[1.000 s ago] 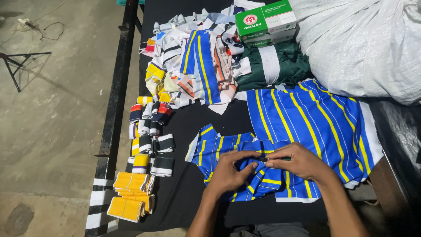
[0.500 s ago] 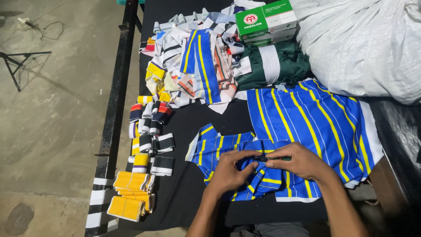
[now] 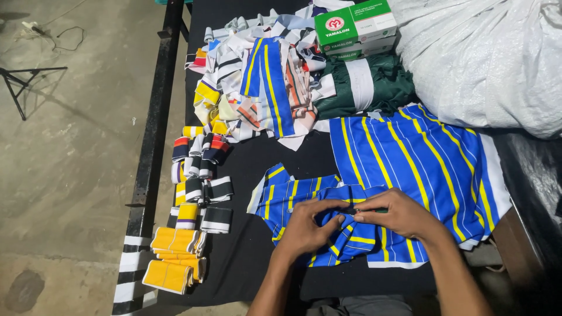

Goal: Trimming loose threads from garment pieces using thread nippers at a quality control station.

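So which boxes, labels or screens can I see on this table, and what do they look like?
Upper carton: far end of the table, rectangular, green and white with a round red mark.
Lower carton: stacked directly beneath it, same green and white, mostly hidden.
White woven sack: far right corner, bulky and crumpled, beside the cartons.
No screens or signs in view.

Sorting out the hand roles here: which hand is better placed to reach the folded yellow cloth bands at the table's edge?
Left, probably. The left hand lies on the blue yellow-striped fabric piece nearer the folded yellow cloth bands; the right hand would have to cross over it.
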